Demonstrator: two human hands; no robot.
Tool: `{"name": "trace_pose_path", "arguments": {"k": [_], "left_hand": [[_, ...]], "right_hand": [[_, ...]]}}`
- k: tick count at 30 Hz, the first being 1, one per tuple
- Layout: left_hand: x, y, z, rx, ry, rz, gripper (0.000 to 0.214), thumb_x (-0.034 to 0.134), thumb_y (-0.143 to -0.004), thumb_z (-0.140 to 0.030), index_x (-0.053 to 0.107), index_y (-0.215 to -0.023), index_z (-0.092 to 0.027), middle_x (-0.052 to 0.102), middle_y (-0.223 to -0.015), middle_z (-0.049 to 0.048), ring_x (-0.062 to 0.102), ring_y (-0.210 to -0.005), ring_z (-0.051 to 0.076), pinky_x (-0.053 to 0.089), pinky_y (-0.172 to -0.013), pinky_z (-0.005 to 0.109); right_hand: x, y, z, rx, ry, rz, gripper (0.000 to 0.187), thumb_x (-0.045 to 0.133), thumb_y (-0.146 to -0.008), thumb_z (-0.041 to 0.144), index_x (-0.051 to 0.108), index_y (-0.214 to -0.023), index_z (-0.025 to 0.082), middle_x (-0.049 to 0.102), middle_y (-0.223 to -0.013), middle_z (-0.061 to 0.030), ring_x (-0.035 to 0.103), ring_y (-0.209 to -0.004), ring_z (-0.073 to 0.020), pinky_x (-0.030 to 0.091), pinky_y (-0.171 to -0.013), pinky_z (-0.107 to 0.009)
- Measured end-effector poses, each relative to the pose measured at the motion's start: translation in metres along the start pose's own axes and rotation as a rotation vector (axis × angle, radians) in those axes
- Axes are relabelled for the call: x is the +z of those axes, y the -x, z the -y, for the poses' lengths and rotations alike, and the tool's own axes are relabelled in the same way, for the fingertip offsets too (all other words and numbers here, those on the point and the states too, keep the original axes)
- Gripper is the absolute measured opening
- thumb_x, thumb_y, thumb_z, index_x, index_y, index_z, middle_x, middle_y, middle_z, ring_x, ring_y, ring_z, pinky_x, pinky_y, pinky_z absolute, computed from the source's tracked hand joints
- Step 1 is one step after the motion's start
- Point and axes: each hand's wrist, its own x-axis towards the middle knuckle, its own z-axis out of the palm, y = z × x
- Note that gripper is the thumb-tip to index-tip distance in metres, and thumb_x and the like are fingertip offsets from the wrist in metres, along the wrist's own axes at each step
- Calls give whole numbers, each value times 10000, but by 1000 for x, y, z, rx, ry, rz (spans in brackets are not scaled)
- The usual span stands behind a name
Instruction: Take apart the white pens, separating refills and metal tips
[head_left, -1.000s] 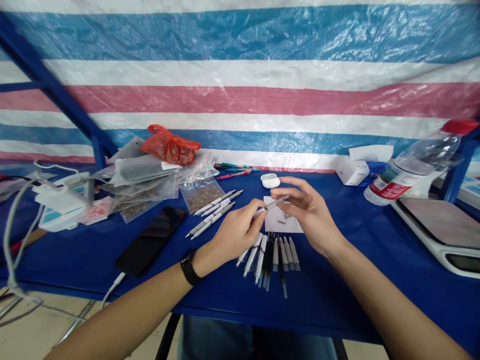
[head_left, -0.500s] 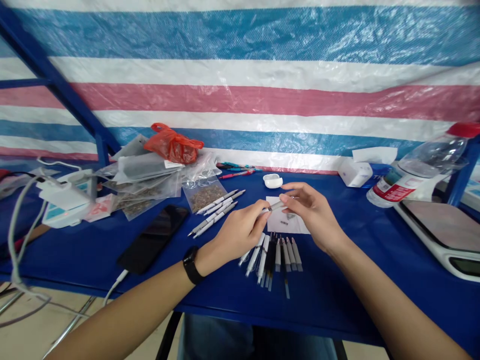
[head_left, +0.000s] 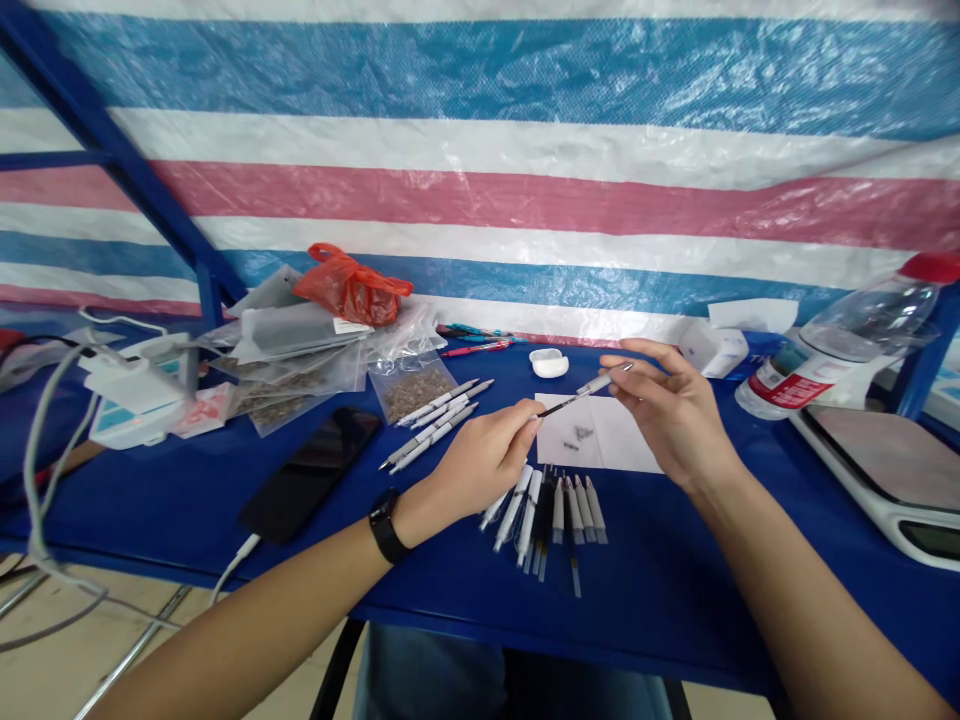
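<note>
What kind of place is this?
It looks like a makeshift workbench, maybe in a small workshop: pen parts lie in a row on a blue table, a weighing scale stands nearby, and a striped plastic sheet hangs behind.

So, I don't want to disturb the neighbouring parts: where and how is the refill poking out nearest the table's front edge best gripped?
Pinch the refill lightly across its pale near end, probably coming from the front edge of the table. It is thin and lies flat; that end juts past the grey grips, while its darker far part sits close among them.
</note>
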Motion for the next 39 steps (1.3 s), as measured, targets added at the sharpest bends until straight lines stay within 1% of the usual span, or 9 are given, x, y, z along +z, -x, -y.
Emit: {"name": "trace_pose_path", "arguments": {"k": [5, 10, 13, 16, 20, 22, 27, 31, 39], "left_hand": [[0, 0, 2, 17, 9, -5, 261, 356, -1074, -292, 593, -1123, -194, 617, -741, -10, 595, -628, 158, 387, -615, 257], [0, 0, 4, 27, -18, 0, 254, 352, -1074, -290, 589, -1103, -203, 610, -728, -17, 575, -596, 152, 381, -606, 256], [2, 1, 3, 26, -43, 15, 256, 355, -1074, -296, 592, -1090, -202, 606, -731, -14, 561, -581, 152, 364, -592, 260], [2, 1, 2, 10, -74, 41, 266, 347, -1074, -303, 593, -1082, -202, 611, -740, -8, 571, -592, 158, 358, -592, 267], [0, -1, 4, -22, -143, 71, 279, 329, -1069, -294, 591, -1094, -202, 646, -777, 10, 604, -641, 178, 353, -603, 280], [-2, -2, 7, -53, -187, 72, 286, 327, -1065, -298, 592, -1108, -200, 665, -801, 20, 613, -657, 187, 348, -603, 287], [-4, -6, 11, -102, -246, 52, 306, 325, -1063, -311, 595, -1140, -192, 683, -816, 33, 641, -711, 210, 363, -635, 301], [-3, -6, 10, -119, -258, 93, 303, 328, -1062, -306, 602, -1124, -191, 681, -811, 32, 642, -711, 211, 354, -628, 303], [-4, -4, 4, -113, -254, 100, 270, 364, -1057, -302, 606, -1121, -202, 670, -786, 21, 641, -690, 206, 360, -621, 295]], "right_hand": [[-15, -9, 3, -28, 15, -94, 344, 921, -620, 376, 723, -889, 293, 785, -855, -13, 727, -975, -248, 540, -751, -359], [-14, -5, 6, 86, 155, 154, 388, 961, -581, 446, 764, -857, 257, 787, -847, -34, 721, -864, -229, 534, -745, -355], [-5, 1, 3, 84, 219, 249, 356, 953, -595, 470, 766, -789, 238, 756, -800, -30, 688, -781, -203, 532, -747, -357], [0, 2, 1, 78, 250, 230, 388, 951, -571, 507, 742, -742, 229, 728, -769, -24, 665, -753, -198, 523, -735, -359], [-12, -4, 5, 103, 266, 134, 458, 958, -504, 505, 704, -764, 225, 729, -766, -20, 658, -746, -194, 501, -720, -345], [-20, -8, 7, 132, 365, 137, 434, 935, -522, 491, 687, -751, 218, 723, -735, -21, 644, -716, -188, 478, -688, -331], [-28, -8, 3, 295, 758, 339, 263, 813, -651, 418, 690, -733, 201, 714, -651, -28, 616, -643, -192, 409, -605, -310], [-24, -7, -5, 305, 910, 355, 195, 773, -681, 378, 704, -731, 203, 721, -664, -29, 599, -620, -186, 381, -573, -302], [-22, -7, 5, 271, 579, 265, 420, 897, -552, 513, 723, -768, 198, 735, -717, -53, 657, -739, -220, 476, -680, -335]]}}
